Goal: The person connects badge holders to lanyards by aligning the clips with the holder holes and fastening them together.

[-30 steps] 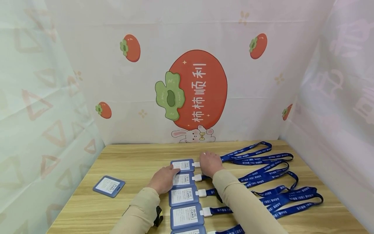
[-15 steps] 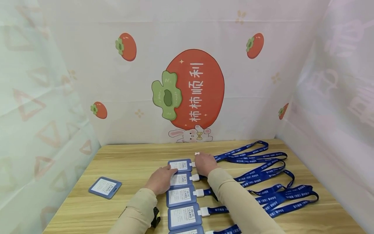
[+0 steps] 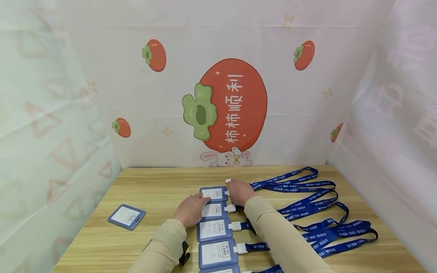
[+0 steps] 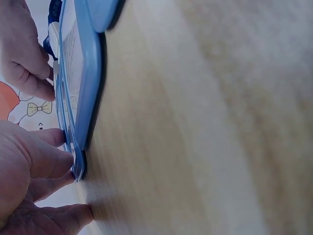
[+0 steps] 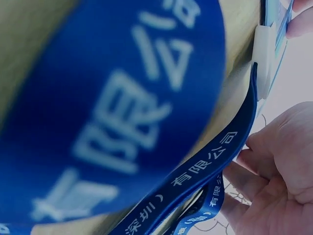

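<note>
My left hand (image 3: 189,210) holds the left edge of the farthest blue ID card holder (image 3: 212,194), its thumb over the frame; in the left wrist view the fingers (image 4: 49,159) reach round that edge. My right hand (image 3: 240,192) grips the clip end of the farthest navy lanyard (image 3: 263,185), right beside the holder. A white clip piece (image 3: 228,181) juts past its fingertips, and the rest of the clip is hidden by the hand. In the right wrist view, a printed blue strap (image 5: 198,210) runs into the fingers of the right hand (image 5: 279,171).
Several blue card holders (image 3: 213,230) lie in a column toward me, with white clips (image 3: 235,226) and navy lanyards (image 3: 327,235) stretched to the right. A single card holder (image 3: 126,217) without a strap lies on the wooden table (image 3: 153,182) at left. Printed cloth walls enclose the table.
My right hand has shifted slightly left, closer to the card holder, drawing the farthest lanyard along. The white clip piece shows more past its fingers. My left hand keeps its grip.
</note>
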Action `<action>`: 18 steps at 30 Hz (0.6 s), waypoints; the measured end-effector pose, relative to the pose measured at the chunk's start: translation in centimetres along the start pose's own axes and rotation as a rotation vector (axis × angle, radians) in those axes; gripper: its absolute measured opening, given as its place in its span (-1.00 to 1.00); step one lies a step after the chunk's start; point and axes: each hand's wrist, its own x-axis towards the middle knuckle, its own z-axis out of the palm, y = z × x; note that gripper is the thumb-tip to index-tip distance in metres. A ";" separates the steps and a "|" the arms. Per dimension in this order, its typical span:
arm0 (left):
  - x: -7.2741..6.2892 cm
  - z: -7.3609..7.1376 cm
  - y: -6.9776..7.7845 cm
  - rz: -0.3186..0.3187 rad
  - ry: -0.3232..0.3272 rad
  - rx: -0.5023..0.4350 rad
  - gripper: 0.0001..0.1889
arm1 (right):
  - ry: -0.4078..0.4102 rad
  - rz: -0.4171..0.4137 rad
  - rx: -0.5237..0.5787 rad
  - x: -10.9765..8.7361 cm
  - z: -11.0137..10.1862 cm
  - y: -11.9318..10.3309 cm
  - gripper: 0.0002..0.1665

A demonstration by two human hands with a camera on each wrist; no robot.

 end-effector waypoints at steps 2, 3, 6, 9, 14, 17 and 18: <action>0.0 0.0 0.0 -0.001 -0.004 -0.001 -0.56 | -0.006 -0.004 -0.002 0.0 0.0 -0.1 -0.64; 0.0 0.0 0.0 -0.001 -0.005 0.001 -0.56 | -0.009 -0.006 -0.002 0.0 0.0 -0.1 -0.64; 0.1 -0.1 0.0 0.002 -0.005 0.008 -0.56 | -0.015 -0.006 0.022 0.1 -0.1 -0.2 -0.59; 0.1 -0.2 0.1 0.006 -0.005 0.012 -0.55 | -0.023 0.000 0.045 0.1 -0.2 -0.5 -0.56; -0.1 -0.2 0.2 0.015 0.000 0.011 -0.55 | -0.034 0.011 0.074 0.3 -0.2 -0.8 -0.56; -0.1 -0.2 0.1 0.022 0.005 0.019 -0.55 | -0.042 0.009 0.084 0.5 -0.2 -0.9 -0.55; -0.1 -0.1 0.1 0.027 0.008 0.023 -0.55 | -0.043 0.007 0.083 0.5 -0.2 -1.0 -0.55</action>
